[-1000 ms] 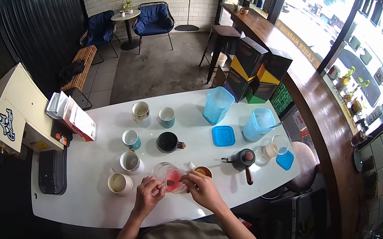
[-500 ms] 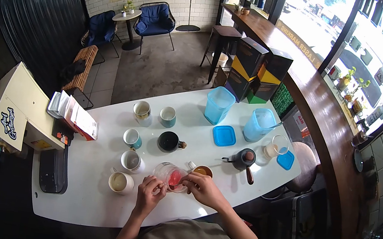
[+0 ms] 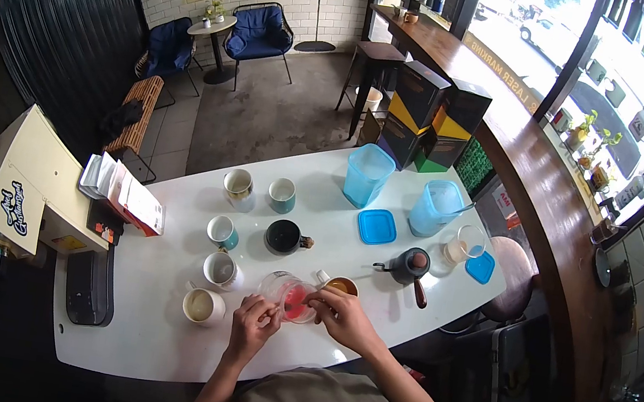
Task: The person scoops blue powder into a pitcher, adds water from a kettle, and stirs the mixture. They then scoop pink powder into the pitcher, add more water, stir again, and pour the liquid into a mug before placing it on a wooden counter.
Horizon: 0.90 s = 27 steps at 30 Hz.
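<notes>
A clear round container with something red inside it stands at the near side of the table, between my hands. My left hand is closed, its fingertips pinched at the container's left rim. Over the right side of the container, my right hand has its fingers pressed together; whatever they hold is too small to make out. Just beyond the right hand is a white cup with amber-brown liquid. A white mug with pale contents sits left of my left hand.
Several mugs, including a black mug, stand beyond my hands. To the right are a dark kettle, a glass jug, two blue tubs and blue lids. A cream machine is at the left end.
My right fingers have shifted slightly over the container. The left hand stays in nearly the same place, and the mugs and tubs have not moved.
</notes>
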Tool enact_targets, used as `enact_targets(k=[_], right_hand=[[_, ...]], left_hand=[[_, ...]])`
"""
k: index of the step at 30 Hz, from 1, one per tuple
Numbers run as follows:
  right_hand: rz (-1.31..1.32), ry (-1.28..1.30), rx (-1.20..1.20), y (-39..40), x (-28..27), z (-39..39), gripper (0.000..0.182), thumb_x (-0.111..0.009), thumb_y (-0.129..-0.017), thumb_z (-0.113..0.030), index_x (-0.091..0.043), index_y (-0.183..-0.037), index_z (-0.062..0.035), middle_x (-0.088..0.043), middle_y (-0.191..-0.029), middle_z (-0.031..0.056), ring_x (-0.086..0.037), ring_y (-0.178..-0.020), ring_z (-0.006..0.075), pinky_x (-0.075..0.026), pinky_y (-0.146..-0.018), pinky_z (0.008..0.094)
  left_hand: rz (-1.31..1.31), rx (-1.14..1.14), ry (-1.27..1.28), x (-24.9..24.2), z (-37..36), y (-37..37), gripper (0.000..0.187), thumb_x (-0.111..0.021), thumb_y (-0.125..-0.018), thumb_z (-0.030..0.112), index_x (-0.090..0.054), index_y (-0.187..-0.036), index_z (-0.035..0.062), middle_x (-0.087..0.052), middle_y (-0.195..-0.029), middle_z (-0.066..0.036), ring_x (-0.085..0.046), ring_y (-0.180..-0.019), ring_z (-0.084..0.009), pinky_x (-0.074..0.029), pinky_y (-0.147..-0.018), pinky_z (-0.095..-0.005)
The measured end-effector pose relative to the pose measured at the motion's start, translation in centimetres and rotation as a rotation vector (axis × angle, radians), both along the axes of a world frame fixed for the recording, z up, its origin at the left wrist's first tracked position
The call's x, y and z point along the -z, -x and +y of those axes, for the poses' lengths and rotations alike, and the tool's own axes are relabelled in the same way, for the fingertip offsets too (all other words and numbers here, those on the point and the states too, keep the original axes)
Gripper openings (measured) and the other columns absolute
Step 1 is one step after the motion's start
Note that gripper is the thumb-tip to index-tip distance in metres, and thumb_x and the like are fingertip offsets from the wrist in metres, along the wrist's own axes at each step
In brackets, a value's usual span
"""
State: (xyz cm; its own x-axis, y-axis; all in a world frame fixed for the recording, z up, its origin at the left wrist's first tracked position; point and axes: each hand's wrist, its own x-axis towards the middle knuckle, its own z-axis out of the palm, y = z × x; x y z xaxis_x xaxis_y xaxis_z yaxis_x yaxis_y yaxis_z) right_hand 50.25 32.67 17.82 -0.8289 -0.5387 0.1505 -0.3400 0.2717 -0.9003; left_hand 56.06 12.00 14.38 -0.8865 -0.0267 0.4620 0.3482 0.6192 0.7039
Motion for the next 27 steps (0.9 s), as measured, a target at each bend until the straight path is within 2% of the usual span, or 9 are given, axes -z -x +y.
enact_targets(k=[2,4,8,11,14,16,20,24,27], right_hand=[[0.081,-0.021,0.031,-0.2,0.2,0.1,0.014,-0.059,-0.092,-0.004,-0.065,-0.102,0.0032,-0.062,-0.085,0.0138,-0.066,-0.067,0.022,-0.051,-0.063,0.0334],[-0.064,0.036,-0.049,0.0,-0.5,0.2,0.014,-0.059,-0.092,-0.004,-0.065,-0.102,0.0028,-0.062,-0.085,0.0136,-0.066,-0.067,0.0224,-0.051,-0.063,0.0341],[-0.081,0.009,-0.015,0.0,-0.3,-0.1,0.012,-0.057,-0.092,-0.001,-0.064,-0.1,0.005,-0.063,-0.084,0.0129,-0.066,-0.067,0.0193,-0.051,-0.062,0.0313],[-0.248,0.255,0.058,-0.2,0.1,0.0,0.012,-0.055,-0.094,-0.001,-0.063,-0.101,0.0046,-0.063,-0.083,0.0105,-0.064,-0.064,0.0134,-0.05,-0.06,0.0273],[-0.287,0.333,0.224,0.7,-0.8,1.1,0.018,-0.051,-0.101,-0.012,-0.063,-0.098,0.0017,-0.063,-0.075,0.003,-0.062,-0.064,0.0079,-0.046,-0.056,0.0215],[-0.202,0.409,0.263,2.0,-0.8,2.1,0.023,-0.046,-0.103,-0.015,-0.059,-0.1,0.0033,-0.063,-0.085,0.0085,-0.063,-0.062,0.0111,-0.045,-0.05,0.0224],[-0.28,0.525,0.403,3.5,-1.8,3.6,0.023,-0.046,-0.103,-0.018,-0.057,-0.099,0.002,-0.062,-0.081,0.0088,-0.061,-0.059,0.0123,-0.045,-0.051,0.0227],[-0.2,0.456,0.481,3.4,-1.0,5.6,0.021,-0.05,-0.102,-0.016,-0.058,-0.096,0.0027,-0.061,-0.077,0.0059,-0.061,-0.06,0.0091,-0.043,-0.051,0.0202],[-0.081,0.203,0.519,2.5,0.3,5.8,0.017,-0.054,-0.099,-0.011,-0.059,-0.092,0.0031,-0.06,-0.071,0.0043,-0.058,-0.059,0.0078,-0.044,-0.051,0.0235]], left_hand=[[0.01,-0.001,-0.015,0.2,0.1,0.0,0.016,-0.07,-0.077,0.003,-0.055,-0.075,0.0044,-0.049,-0.065,-0.006,-0.05,-0.059,-0.0234,-0.042,-0.058,-0.0358],[0.017,-0.005,-0.027,0.4,0.0,0.1,0.016,-0.07,-0.077,0.003,-0.054,-0.075,0.0046,-0.048,-0.065,-0.006,-0.05,-0.059,-0.0231,-0.042,-0.058,-0.0356],[-0.001,-0.019,-0.011,0.1,-0.1,-0.3,0.016,-0.069,-0.078,0.004,-0.053,-0.075,0.005,-0.047,-0.064,-0.005,-0.048,-0.058,-0.0223,-0.041,-0.059,-0.0353],[0.018,-0.026,-0.012,-0.1,-0.4,-0.2,0.017,-0.069,-0.078,0.003,-0.053,-0.076,0.0051,-0.046,-0.064,-0.005,-0.046,-0.057,-0.022,-0.04,-0.059,-0.0348],[0.006,-0.051,-0.016,0.4,-0.8,-0.8,0.017,-0.069,-0.078,0.004,-0.053,-0.075,0.005,-0.044,-0.064,-0.005,-0.045,-0.057,-0.0214,-0.039,-0.058,-0.0344],[-0.033,-0.083,-0.073,0.5,-1.0,-1.0,0.017,-0.069,-0.08,0.005,-0.053,-0.075,0.0042,-0.045,-0.064,-0.006,-0.045,-0.057,-0.0205,-0.039,-0.056,-0.0341],[-0.067,-0.101,-0.142,0.7,-1.5,-1.6,0.016,-0.069,-0.083,0.008,-0.054,-0.078,0.0021,-0.049,-0.068,-0.006,-0.046,-0.058,-0.0174,-0.038,-0.054,-0.0315],[-0.071,-0.114,-0.157,1.0,-2.0,-1.8,0.015,-0.067,-0.085,0.009,-0.055,-0.08,0.0009,-0.048,-0.068,-0.006,-0.045,-0.06,-0.0164,-0.038,-0.054,-0.0312],[-0.082,-0.133,-0.158,1.3,-1.8,-1.8,0.016,-0.067,-0.085,0.009,-0.055,-0.079,0.0008,-0.048,-0.068,-0.005,-0.044,-0.059,-0.0165,-0.038,-0.054,-0.0317]])
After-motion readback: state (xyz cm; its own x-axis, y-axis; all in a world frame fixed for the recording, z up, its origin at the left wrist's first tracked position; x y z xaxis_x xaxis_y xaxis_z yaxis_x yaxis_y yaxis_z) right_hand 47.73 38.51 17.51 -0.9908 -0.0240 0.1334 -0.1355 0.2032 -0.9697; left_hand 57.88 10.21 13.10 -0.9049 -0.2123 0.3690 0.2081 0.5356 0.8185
